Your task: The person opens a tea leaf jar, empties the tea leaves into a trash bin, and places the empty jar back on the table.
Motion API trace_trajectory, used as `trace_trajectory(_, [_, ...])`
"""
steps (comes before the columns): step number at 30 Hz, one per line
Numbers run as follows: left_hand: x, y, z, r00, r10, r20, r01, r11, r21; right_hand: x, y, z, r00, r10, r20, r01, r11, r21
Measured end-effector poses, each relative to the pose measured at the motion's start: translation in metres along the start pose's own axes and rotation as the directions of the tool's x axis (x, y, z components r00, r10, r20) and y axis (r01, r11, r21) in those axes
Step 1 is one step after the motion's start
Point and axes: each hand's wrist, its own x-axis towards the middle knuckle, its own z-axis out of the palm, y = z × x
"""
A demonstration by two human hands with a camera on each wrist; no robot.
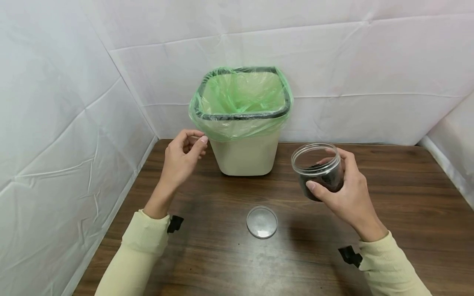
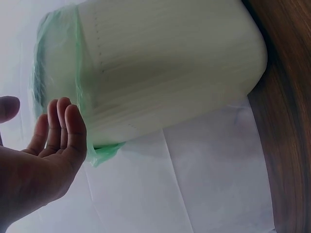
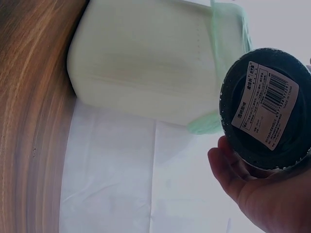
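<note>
My right hand (image 1: 349, 193) grips a clear plastic jar (image 1: 318, 170) above the table, its open mouth upward and slightly tilted. Dark stuff fills its lower part; what kind I cannot tell. A label with a barcode (image 3: 266, 104) shows on the jar's underside in the right wrist view. My left hand (image 1: 181, 158) hovers beside the bin's left front, fingers loosely bent and nothing in them. The cream bin (image 1: 246, 156) stands at the back, lined with a green plastic bag (image 1: 237, 129) folded over its dark rim. A round clear lid (image 1: 262, 222) lies on the table.
The dark brown wooden table (image 1: 218, 263) runs back to white cloth walls (image 1: 333, 57) behind and at both sides. A small black piece (image 1: 175, 224) sits at the left cuff, and another (image 1: 349, 255) at the right cuff.
</note>
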Motion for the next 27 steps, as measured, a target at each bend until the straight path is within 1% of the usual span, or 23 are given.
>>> trace_trajectory(6, [0.002,-0.001,0.000,1.000,-0.013,0.009,0.013,1.000,-0.007,0.003,-0.002,0.001,1.000,0.006,-0.011,-0.006,1.000,-0.006])
trace_trajectory(12, [0.005,0.001,0.001,1.000,-0.022,-0.004,0.022,1.000,-0.012,0.005,-0.004,0.001,1.000,-0.008,-0.022,0.008,1.000,-0.016])
trace_trajectory(19, [0.008,0.003,-0.003,0.999,-0.033,-0.010,0.032,0.999,-0.023,0.008,-0.005,0.002,0.999,-0.016,-0.043,0.016,1.000,-0.001])
trace_trajectory(27, [0.013,0.004,-0.005,0.998,-0.065,-0.016,0.064,0.997,-0.052,0.012,-0.008,0.004,0.997,0.006,-0.078,-0.006,1.000,0.008])
